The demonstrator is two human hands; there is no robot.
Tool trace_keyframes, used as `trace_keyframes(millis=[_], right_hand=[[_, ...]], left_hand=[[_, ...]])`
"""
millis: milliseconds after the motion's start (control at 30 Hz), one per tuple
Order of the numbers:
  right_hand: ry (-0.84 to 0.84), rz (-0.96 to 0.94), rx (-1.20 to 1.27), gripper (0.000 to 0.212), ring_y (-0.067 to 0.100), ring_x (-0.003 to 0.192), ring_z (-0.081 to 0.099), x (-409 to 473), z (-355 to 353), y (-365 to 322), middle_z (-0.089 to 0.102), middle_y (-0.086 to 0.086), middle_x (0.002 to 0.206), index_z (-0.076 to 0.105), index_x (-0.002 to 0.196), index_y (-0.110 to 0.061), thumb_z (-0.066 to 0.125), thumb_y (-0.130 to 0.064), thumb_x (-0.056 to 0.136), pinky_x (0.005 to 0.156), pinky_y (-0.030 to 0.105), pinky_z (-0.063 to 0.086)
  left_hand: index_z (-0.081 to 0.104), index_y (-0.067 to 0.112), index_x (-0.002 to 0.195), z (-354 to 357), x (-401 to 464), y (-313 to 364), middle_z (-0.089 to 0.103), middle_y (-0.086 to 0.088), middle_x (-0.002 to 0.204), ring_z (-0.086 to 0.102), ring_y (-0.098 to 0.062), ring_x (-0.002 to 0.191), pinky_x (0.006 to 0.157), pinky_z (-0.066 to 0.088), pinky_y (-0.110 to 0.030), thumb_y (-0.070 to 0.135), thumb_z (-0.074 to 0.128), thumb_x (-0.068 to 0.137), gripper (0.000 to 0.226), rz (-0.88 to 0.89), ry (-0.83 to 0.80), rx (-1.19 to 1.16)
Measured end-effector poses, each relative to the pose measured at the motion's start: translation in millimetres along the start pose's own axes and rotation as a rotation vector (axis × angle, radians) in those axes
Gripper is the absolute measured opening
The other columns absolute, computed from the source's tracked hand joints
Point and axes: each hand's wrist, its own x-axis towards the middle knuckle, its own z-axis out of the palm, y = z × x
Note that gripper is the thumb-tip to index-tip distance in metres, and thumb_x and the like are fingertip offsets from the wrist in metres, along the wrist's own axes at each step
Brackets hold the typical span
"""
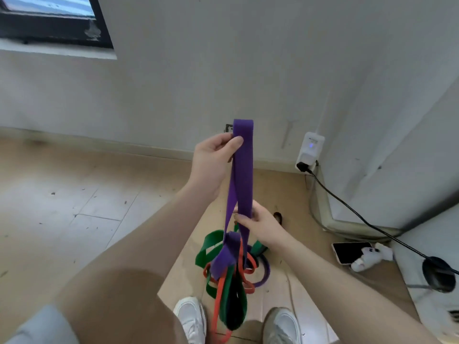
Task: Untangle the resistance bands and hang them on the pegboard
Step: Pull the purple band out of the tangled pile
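Pinching the folded top of the purple band (243, 165), the left hand (213, 165) holds it raised in front of the wall (248, 58), thumb pressed on the near face just below the fold and the other fingers curled behind. Lower down, the right hand (260, 224) grips the same band, its fingers wrapped round the near strand with the thumb on the far side. Below the right fingers the purple band runs into a tangle with the green band (211, 244), the orange band (221, 289) and a black band (234, 309), which hang toward the cardboard sheet (310, 306) on the floor, between two white shoes (191, 316). A second purple loop seems to lie on the cardboard behind the tangle, though the blur makes that uncertain. To the right of the right fingers a phone (351, 252) lies face up beside a white plug adapter (370, 259), and a white wall device (309, 150) shows a small blue light; its lettering is too small to read.
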Motion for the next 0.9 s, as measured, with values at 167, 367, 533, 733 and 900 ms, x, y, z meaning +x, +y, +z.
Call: trace_keyframes(millis=[167,367,533,733,900], right_hand=[[0.323,-0.013,-0.174,0.021,0.019,0.085,0.062,61.3,-16.4,8.1,0.065,0.003,0.093,0.062,0.106,-0.016,0.044,-0.01,0.096,0.081,0.034,0.05],[0.284,0.194,-0.421,0.022,0.023,0.101,0.055,80.9,7.4,77.3,0.056,0.001,0.104,0.051,0.111,-0.015,0.05,-0.009,0.09,0.076,0.031,0.045],[-0.438,-0.087,-0.655,0.045,0.025,0.118,0.049,67.7,50.6,116.3,0.052,0.007,0.127,0.049,0.127,-0.017,0.061,-0.018,0.084,0.096,0.038,0.042],[-0.386,-0.093,-0.558,0.031,0.023,0.123,0.049,102.1,52.0,145.9,0.054,0.005,0.131,0.059,0.122,-0.013,0.053,-0.02,0.092,0.102,0.03,0.037],[-0.531,-0.242,-1.037,0.059,0.023,0.143,0.017,135.2,37.7,181.0,0.023,-0.002,0.156,0.038,0.141,-0.026,0.042,0.003,0.09,0.114,0.04,0.022]], left_hand=[[0.066,0.017,0.099,-29.8,49.9,-53.1,0.065,0.005,0.084,0.058,-0.005,0.076,0.069,0.049,-0.016,0.017,0.054,0.092,0.014,-0.11,0.194,-0.037],[0.056,0.013,0.065,-53.3,45.4,-167.4,0.055,0.001,0.051,0.05,-0.014,0.05,0.048,0.039,-0.02,0.042,0.037,0.096,0.047,-0.829,0.108,0.204],[0.039,0.017,0.135,-69.0,65.2,-219.6,0.05,-0.01,0.132,0.054,-0.025,0.113,0.1,0.039,-0.034,0.035,0.04,0.094,0.045,-0.619,-0.008,0.779],[0.056,0.012,0.12,-99.8,52.8,-263.6,0.061,-0.004,0.11,0.057,-0.026,0.108,0.089,0.041,-0.03,0.018,0.04,0.097,0.029,-0.478,-0.744,1.225],[0.051,0.009,0.122,-112.7,28.7,-304.1,0.051,-0.012,0.123,0.05,-0.029,0.112,0.091,0.038,-0.033,0.021,0.044,0.095,0.031,-0.554,-0.972,1.328]])
